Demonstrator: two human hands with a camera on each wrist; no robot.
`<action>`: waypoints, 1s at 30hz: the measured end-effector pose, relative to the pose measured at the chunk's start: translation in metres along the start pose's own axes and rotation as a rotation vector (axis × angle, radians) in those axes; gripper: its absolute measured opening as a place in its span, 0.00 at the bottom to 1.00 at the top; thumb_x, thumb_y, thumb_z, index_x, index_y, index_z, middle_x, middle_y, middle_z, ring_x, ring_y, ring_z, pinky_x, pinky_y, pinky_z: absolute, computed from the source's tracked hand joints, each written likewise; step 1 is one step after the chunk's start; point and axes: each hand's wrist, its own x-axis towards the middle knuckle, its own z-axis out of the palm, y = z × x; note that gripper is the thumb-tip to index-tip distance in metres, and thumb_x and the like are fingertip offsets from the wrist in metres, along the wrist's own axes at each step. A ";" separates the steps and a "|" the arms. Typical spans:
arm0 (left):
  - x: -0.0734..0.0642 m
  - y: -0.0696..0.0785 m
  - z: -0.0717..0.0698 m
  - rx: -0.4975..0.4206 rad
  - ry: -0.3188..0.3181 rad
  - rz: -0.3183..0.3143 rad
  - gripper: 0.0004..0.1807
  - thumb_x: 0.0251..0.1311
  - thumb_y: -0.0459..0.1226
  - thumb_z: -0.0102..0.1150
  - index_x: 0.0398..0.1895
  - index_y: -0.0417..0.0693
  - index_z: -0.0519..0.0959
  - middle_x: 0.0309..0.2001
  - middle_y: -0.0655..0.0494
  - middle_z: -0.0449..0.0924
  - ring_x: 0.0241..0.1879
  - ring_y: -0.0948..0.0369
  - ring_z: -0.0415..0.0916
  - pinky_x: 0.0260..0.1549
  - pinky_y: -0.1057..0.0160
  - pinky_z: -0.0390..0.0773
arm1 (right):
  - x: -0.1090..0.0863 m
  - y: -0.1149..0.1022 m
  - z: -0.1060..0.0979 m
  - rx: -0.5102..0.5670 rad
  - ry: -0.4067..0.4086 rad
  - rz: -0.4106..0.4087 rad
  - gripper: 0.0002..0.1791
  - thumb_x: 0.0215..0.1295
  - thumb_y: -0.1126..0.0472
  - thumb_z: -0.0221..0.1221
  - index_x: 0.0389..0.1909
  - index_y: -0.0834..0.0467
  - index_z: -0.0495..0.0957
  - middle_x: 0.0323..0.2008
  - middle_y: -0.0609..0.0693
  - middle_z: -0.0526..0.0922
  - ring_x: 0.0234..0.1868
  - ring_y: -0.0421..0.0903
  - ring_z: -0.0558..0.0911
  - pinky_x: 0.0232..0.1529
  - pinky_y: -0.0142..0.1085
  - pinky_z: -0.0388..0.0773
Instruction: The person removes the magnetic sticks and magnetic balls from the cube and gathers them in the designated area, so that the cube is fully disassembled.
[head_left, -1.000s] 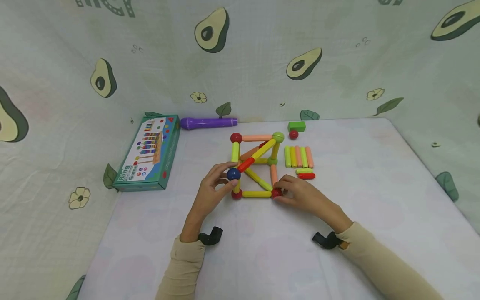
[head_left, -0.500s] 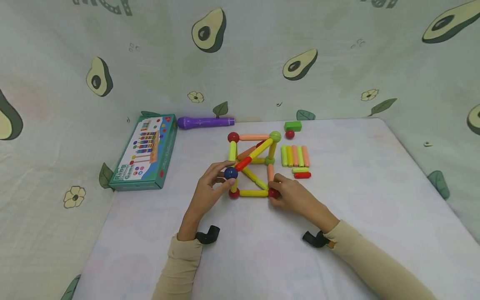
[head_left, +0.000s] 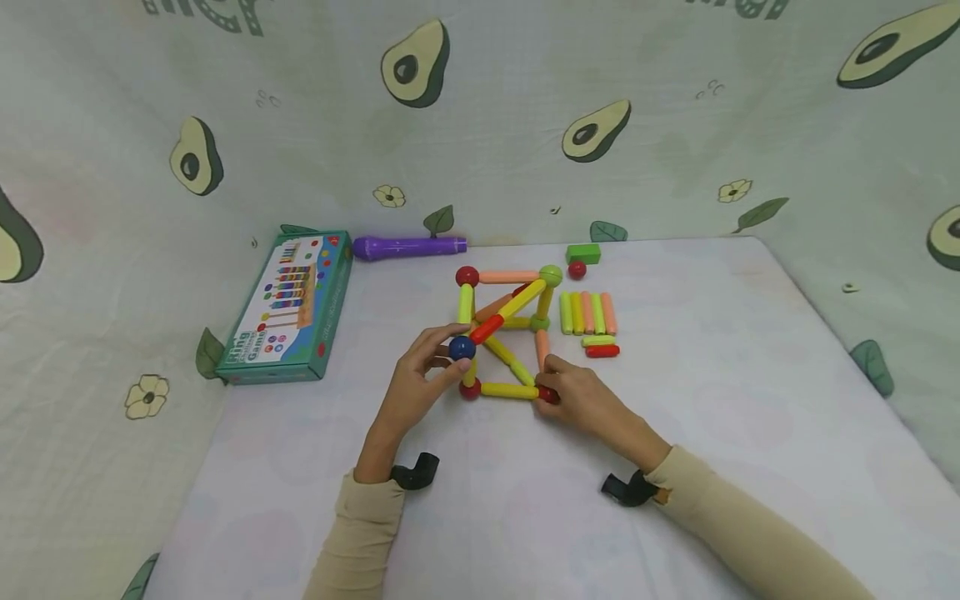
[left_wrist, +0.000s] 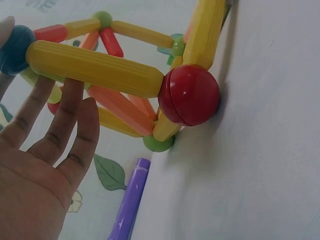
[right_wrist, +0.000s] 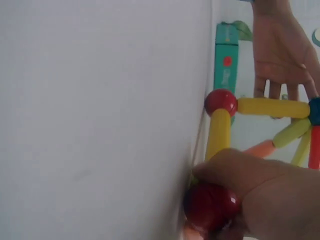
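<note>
A frame of magnetic rods and balls stands on the white table, with yellow, orange, red and lime rods. My left hand (head_left: pixel 420 367) holds the blue ball (head_left: pixel 462 347) at the frame's upper front left corner between thumb and fingers. Below that ball a yellow upright rod (left_wrist: pixel 95 67) runs down to a red ball (left_wrist: pixel 189 95) on the table. At the front right bottom corner my right hand (head_left: pixel 588 396) pinches another red ball (right_wrist: pixel 210 205). A yellow rod (head_left: pixel 510 390) joins these two red balls along the front. Green balls (head_left: pixel 551 276) mark the right back corners.
Right of the frame lie a row of short rods (head_left: pixel 587 313), a lime rod (head_left: pixel 598 340) and a red rod (head_left: pixel 602 352). Behind them are a green block (head_left: pixel 583 253) and a loose red ball (head_left: pixel 577 270). A toy box (head_left: pixel 288 308) and purple microphone (head_left: pixel 408 247) lie left and back.
The head view has shifted slightly, so everything sits a little further left. My right hand has drawn the front right red ball slightly toward me. The left hand keeps its hold on the blue ball.
</note>
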 end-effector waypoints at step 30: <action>-0.001 0.033 0.000 0.022 -0.001 -0.036 0.26 0.67 0.34 0.63 0.67 0.47 0.73 0.61 0.52 0.72 0.48 0.56 0.77 0.55 0.47 0.77 | -0.019 0.013 -0.016 0.111 0.062 0.195 0.08 0.56 0.60 0.72 0.36 0.57 0.87 0.34 0.45 0.77 0.31 0.42 0.75 0.30 0.33 0.76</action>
